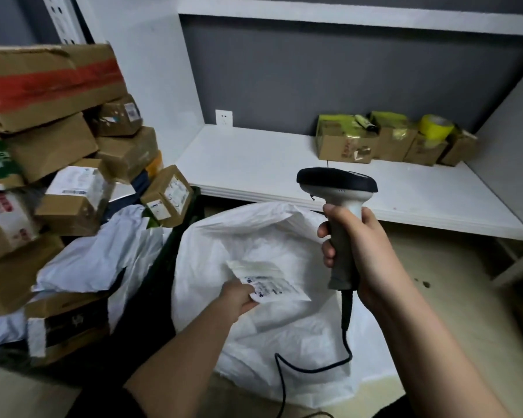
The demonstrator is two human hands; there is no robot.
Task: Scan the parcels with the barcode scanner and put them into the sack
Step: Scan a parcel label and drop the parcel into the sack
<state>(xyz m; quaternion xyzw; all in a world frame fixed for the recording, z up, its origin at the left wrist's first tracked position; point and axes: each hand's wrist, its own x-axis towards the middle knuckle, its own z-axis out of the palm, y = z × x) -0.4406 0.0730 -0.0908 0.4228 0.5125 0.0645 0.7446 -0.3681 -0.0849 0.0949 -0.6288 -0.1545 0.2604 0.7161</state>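
**Flat parcel held over an open sack, scanner raised beside it**

A small white padded parcel (269,280), label side up, is pinched at its near corner by the left hand (239,297), the forearm stretched forward from below. It is held above the mouth of a white woven sack (254,236) lying open beneath both hands. A grey barcode scanner (340,206) is gripped upright by the right hand (366,251), fingers wrapped around its handle, dark head pointing left, just right of the parcel. Its black cable (314,369) is draped over the sack. Cardboard boxes (58,146) are piled to the left of the left hand.
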